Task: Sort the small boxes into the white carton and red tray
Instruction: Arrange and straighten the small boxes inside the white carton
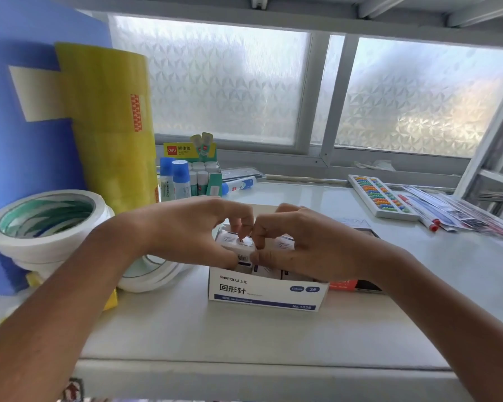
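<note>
Both hands, left [186, 230] and right [296, 242], pinch small boxes [238, 245] seemingly over the half-hidden white carton [266, 291].

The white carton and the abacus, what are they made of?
The white carton looks like thin matte printed cardboard: flat folded walls, sharp corners. The abacus seems plastic: smooth white frame, bright coloured beads, though that's a guess.

White tape rolls [45, 224] sit at left before a tall stack of yellow tape [111, 123]. A glue stick box [204, 169] stands behind. An abacus [381, 197] and pens [418, 211] lie at right.
</note>
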